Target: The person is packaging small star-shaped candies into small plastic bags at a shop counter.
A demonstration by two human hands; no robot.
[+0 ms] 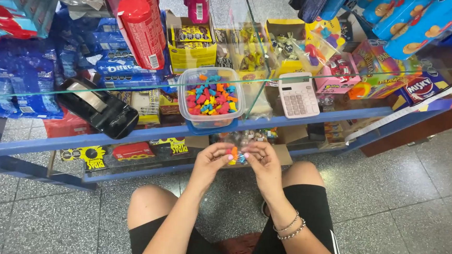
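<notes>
Black shorts (310, 210), beaded bracelets (289, 228)

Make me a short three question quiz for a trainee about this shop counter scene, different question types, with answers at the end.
1. True or false: the clear tub of coloured candies has its lid on.
2. Which sits right of the tub on the glass countertop? A) black tape dispenser B) pink calculator C) red canister
3. What do the left hand and right hand hold together?

Key: 1 false; 2 B; 3 a small clear bag of candies.
</notes>
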